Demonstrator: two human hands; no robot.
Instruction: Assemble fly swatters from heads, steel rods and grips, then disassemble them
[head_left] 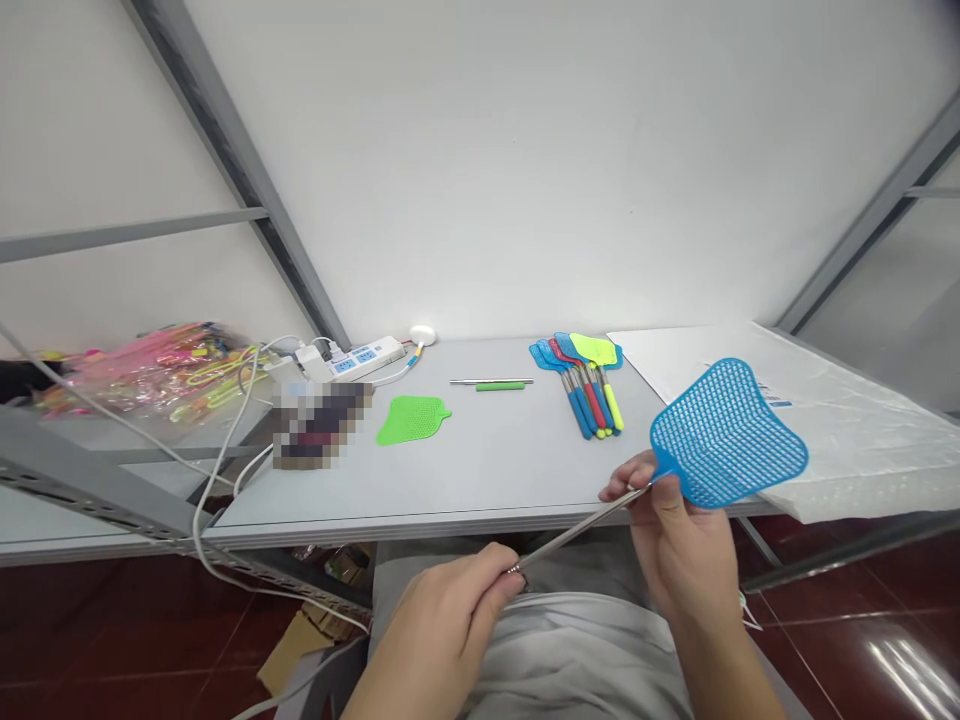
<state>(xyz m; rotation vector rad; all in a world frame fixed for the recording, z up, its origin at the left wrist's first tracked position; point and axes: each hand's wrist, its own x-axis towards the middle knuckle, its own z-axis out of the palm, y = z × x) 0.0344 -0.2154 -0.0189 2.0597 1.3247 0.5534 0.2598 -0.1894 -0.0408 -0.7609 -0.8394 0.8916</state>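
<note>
A blue fly swatter (731, 435) is held above my lap, its mesh head up at the right and its metal rod slanting down to the left. My right hand (679, 535) pinches the neck where the blue head meets the rod. Around the rod's lower end, my left hand (457, 610) is closed; whatever lies inside that grip is hidden. On the shelf in front lie a loose green swatter head (411, 419), a thin metal rod (466, 381) and a green handle sleeve (500, 386) beside it.
Several finished-looking swatters (589, 390) lie in a pile at the back. White wrapping (847, 430) covers the right side. At left stand a power strip (367, 358), cables and bagged colourful items (150, 375). The shelf's front edge (420, 522) runs just beyond my hands.
</note>
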